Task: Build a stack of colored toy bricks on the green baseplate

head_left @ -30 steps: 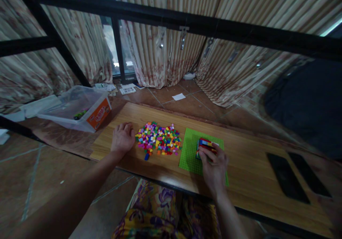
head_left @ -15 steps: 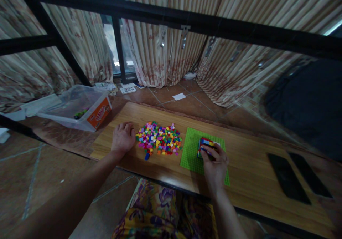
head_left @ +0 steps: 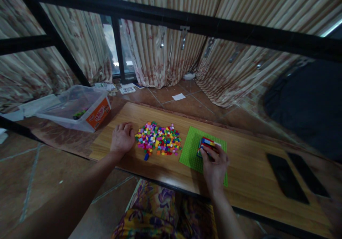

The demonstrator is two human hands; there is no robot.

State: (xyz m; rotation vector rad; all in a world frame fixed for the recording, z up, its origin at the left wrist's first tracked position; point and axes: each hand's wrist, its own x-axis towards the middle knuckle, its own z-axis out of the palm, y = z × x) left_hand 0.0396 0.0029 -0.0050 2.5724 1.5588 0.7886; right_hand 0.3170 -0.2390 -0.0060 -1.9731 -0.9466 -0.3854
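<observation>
A green baseplate [head_left: 191,148] lies on a wooden table [head_left: 248,167], carrying a small multicoloured brick block [head_left: 207,143]. My right hand [head_left: 215,164] rests on the plate's near side, fingers curled against the block and pinching at its near face. A heap of small coloured bricks [head_left: 159,139] lies left of the plate. Left of the heap, my left hand [head_left: 122,138] lies on the table with loosely curled fingers, holding nothing that I can see.
Two dark flat phones [head_left: 287,178] lie on the table's right side. A clear plastic box [head_left: 77,107] with an orange label stands on the tiled floor at left. Curtains and a black metal frame close off the far side.
My right hand's fingers have shifted slightly against the brick block. The left hand has stayed still.
</observation>
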